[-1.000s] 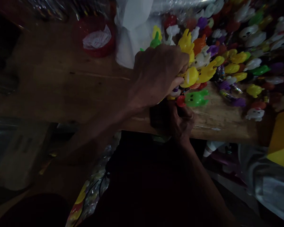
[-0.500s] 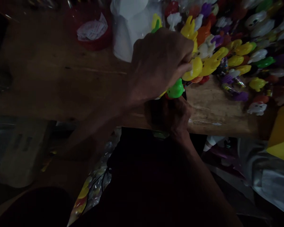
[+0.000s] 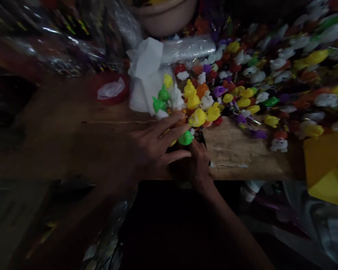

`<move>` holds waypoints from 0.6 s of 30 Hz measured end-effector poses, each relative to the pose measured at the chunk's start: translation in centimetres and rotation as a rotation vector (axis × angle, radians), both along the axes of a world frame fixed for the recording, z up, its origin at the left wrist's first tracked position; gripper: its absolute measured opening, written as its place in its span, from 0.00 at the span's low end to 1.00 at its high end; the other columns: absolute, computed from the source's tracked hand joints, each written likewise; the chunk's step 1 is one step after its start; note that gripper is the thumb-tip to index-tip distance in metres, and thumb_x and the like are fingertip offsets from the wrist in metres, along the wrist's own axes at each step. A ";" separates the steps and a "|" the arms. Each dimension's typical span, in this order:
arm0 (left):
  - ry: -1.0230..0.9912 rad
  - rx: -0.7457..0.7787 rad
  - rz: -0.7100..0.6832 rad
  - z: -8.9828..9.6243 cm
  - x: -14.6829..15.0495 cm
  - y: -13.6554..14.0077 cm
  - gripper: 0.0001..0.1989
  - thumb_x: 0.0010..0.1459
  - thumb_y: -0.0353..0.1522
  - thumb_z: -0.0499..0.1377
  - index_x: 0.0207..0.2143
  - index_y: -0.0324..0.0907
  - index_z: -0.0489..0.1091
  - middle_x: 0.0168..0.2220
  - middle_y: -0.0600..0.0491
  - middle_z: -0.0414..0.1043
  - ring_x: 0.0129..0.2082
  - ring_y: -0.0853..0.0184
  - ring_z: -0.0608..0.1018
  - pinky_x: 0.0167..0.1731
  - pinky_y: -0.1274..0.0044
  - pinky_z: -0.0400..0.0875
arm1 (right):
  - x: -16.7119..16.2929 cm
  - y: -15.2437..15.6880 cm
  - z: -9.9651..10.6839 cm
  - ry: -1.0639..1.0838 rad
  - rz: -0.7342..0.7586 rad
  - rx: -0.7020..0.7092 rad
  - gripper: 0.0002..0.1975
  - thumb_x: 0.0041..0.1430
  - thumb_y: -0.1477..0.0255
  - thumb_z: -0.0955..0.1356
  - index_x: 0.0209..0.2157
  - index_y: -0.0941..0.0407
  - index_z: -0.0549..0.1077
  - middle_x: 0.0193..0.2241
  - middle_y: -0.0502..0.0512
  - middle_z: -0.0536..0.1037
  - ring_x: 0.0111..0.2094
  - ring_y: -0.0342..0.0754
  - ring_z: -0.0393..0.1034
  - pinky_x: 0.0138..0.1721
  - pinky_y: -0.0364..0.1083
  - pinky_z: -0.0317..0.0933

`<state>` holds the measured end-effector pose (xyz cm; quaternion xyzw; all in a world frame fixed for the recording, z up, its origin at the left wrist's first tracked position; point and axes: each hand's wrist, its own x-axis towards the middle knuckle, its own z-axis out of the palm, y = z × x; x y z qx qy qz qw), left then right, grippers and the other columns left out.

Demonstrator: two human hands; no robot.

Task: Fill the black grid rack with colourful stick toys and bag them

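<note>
My left hand (image 3: 154,144) reaches over the table with its fingers stretched out and apart, right at a cluster of small plastic animal figures. Close to its fingertips are a bright green figure (image 3: 185,138) and a yellow figure (image 3: 198,117). Other figures in the cluster are white (image 3: 177,98), orange and darker green (image 3: 159,105). My right hand (image 3: 199,161) is closed low at the cluster's near side, beside a black edge (image 3: 202,139). What its fingers hold is hidden in shadow.
Many more coloured figures (image 3: 270,101) cover the right of the wooden table (image 3: 236,157). A red dish (image 3: 112,98) with paper, clear plastic bags (image 3: 146,86) and a pale basin (image 3: 169,17) stand further back. Yellow sheet material (image 3: 326,165) hangs at the right edge.
My left hand has drawn back to the left from the yellow figures, and its fingers have opened. My right hand stays low by the cluster. The view has tilted up, showing more of the table's back.
</note>
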<state>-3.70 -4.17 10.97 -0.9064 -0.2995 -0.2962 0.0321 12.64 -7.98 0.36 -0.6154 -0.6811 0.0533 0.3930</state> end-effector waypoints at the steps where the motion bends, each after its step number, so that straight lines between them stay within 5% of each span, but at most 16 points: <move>1: 0.026 -0.003 -0.014 -0.4 0.0 0.1 0.20 0.67 0.38 0.61 0.58 0.41 0.69 0.59 0.44 0.73 0.57 0.62 0.78 0.54 0.73 0.78 | -0.1 -0.1 0.1 -0.031 -0.008 0.009 0.10 0.68 0.71 0.61 0.34 0.54 0.72 0.27 0.53 0.76 0.29 0.49 0.69 0.35 0.48 0.57; 7: -0.030 -0.168 0.020 -1.2 0.6 1.2 0.28 0.65 0.42 0.60 0.67 0.57 0.60 0.62 0.57 0.71 0.57 0.55 0.78 0.57 0.67 0.77 | -0.7 -0.4 0.4 -0.169 -0.008 -0.033 0.09 0.68 0.73 0.61 0.37 0.55 0.71 0.29 0.54 0.77 0.32 0.50 0.69 0.40 0.49 0.53; 18: -0.018 -0.034 0.155 -0.6 1.1 -0.4 0.21 0.67 0.37 0.60 0.61 0.47 0.67 0.58 0.47 0.75 0.54 0.57 0.80 0.52 0.67 0.78 | -0.7 0.0 -0.1 -0.119 -0.052 -0.019 0.12 0.72 0.70 0.63 0.33 0.56 0.72 0.28 0.52 0.78 0.32 0.47 0.71 0.43 0.49 0.50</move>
